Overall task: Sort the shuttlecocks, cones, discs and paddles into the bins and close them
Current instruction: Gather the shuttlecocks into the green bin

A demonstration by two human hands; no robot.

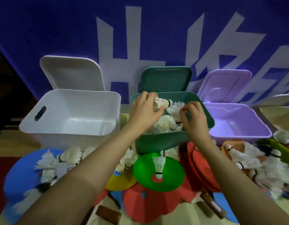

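Both hands are over the open green bin (pixel 207 118), which holds several white shuttlecocks (pixel 165 124). My left hand (pixel 144 109) grips a shuttlecock (pixel 163 102) lying sideways above the bin. My right hand (pixel 193 114) hovers at the bin's right side with curled fingertips next to another shuttlecock (pixel 177 109); whether it pinches it is unclear. More shuttlecocks (pixel 59 159) lie on a blue disc (pixel 19 172) at the left. One shuttlecock (pixel 159 166) stands on a green disc (pixel 169 181). Red discs (pixel 148 203) and paddle handles (pixel 108 214) lie at the front.
An open white bin (pixel 72 114) stands left of the green one. An open purple bin (pixel 237 122) stands right of it, and a beige bin (pixel 280 114) at the far right. A pile of shuttlecocks (pixel 262 168) lies at the right. A blue banner (pixel 43 30) hangs behind.
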